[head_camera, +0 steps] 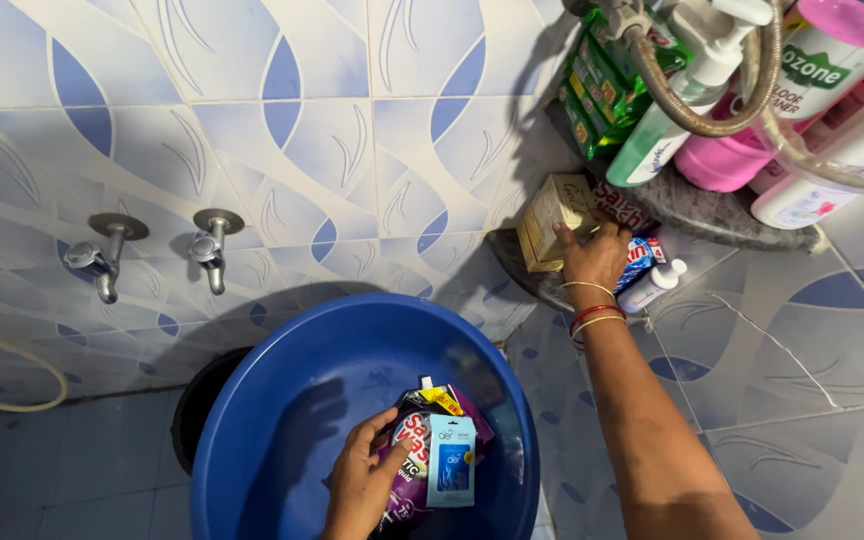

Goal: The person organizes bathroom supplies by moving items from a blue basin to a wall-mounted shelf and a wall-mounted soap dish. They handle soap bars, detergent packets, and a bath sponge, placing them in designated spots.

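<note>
My right hand, with bangles on its wrist, reaches up to the lower corner shelf and grips a beige box standing there. My left hand is low inside the blue plastic tub. It holds a purple and black pouch together with a light blue carded packet. A red pouch and a small white bottle lie on the shelf just by my right hand.
The upper corner shelf carries green packets, a pump bottle, pink and white bottles and a looped metal hose. Two metal taps stick out of the blue-patterned tiled wall at left. A dark bucket stands behind the tub.
</note>
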